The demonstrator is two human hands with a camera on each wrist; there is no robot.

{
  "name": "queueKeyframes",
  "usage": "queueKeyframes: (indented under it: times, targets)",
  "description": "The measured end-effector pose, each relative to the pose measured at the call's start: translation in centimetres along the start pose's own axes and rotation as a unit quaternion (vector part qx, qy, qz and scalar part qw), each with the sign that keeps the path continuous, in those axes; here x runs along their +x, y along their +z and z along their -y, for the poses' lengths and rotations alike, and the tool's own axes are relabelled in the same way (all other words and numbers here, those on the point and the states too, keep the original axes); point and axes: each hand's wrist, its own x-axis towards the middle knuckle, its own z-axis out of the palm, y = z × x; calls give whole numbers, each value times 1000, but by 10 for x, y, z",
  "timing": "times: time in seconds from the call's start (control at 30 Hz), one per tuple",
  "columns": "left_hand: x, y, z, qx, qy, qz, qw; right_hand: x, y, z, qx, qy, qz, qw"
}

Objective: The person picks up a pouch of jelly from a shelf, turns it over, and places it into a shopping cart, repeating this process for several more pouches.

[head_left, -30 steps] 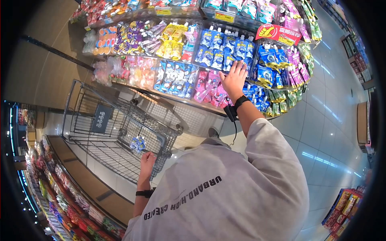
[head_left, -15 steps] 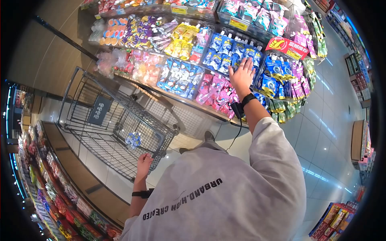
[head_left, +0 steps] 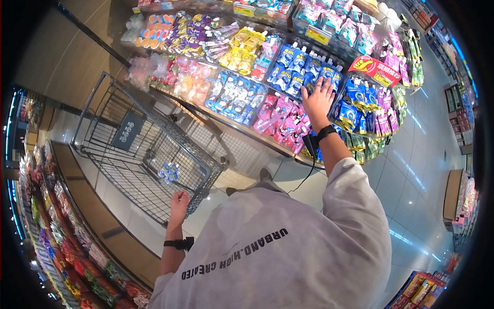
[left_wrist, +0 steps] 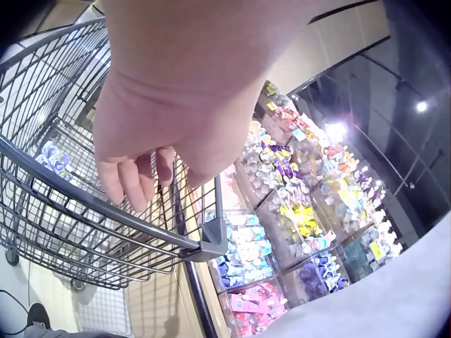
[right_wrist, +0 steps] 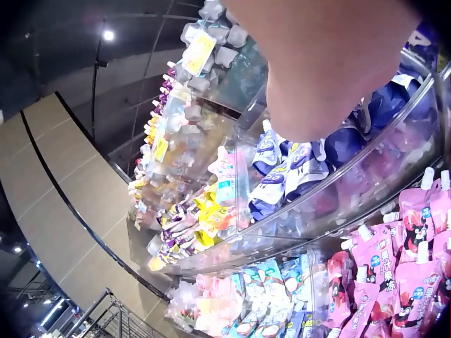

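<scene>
My right hand (head_left: 318, 103) rests with fingers extended over the front of the blue spouted pouches (head_left: 296, 62) in a clear shelf bin. In the right wrist view the back of the right hand (right_wrist: 324, 77) hides its fingers, and blue-and-white pouches (right_wrist: 289, 165) show right below it. Loosely curled and holding nothing, my left hand (head_left: 179, 205) hangs beside the wire shopping cart (head_left: 154, 149). The left wrist view has the left hand (left_wrist: 165, 134) over the cart's rim, its fingertips pointing down. A blue-and-white pack (head_left: 168, 173) lies inside the cart.
Pink spouted pouches (head_left: 283, 121) fill the bin below the blue ones, beside blue-and-white packs (head_left: 235, 98). More blue pouches (head_left: 355, 100) stand on the rounded shelf end under a red sign (head_left: 375, 71). Behind the cart runs another stocked shelf (head_left: 67, 221).
The head view has turned, so the shelf sits further right and lower. My right hand stays at the blue pouches, shifting slightly along them. The left hand stays loose by the cart.
</scene>
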Motion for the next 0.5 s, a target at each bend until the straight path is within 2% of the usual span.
queueKeyframes:
  times: [0.13,0.2,0.27,0.33,0.4,0.5]
  targets:
    - [6,-6,6,-9,8,6,1000,-24,-7,30,84,-92,-94,988]
    - [10,-8,8,5,14,13,1000,-49,-13,63,166,-152,-85,971]
    - [16,-4,8,-10,22,7,1000,-77,-13,98,252,-209,-27,944]
    - [20,-5,8,-38,45,-16,998,-108,2,138,263,-274,73,922]
    - [33,-11,8,33,57,5,998,-141,12,180,270,-330,135,894]
    - [38,-11,-9,11,53,-2,999,-198,44,239,255,-333,283,862]
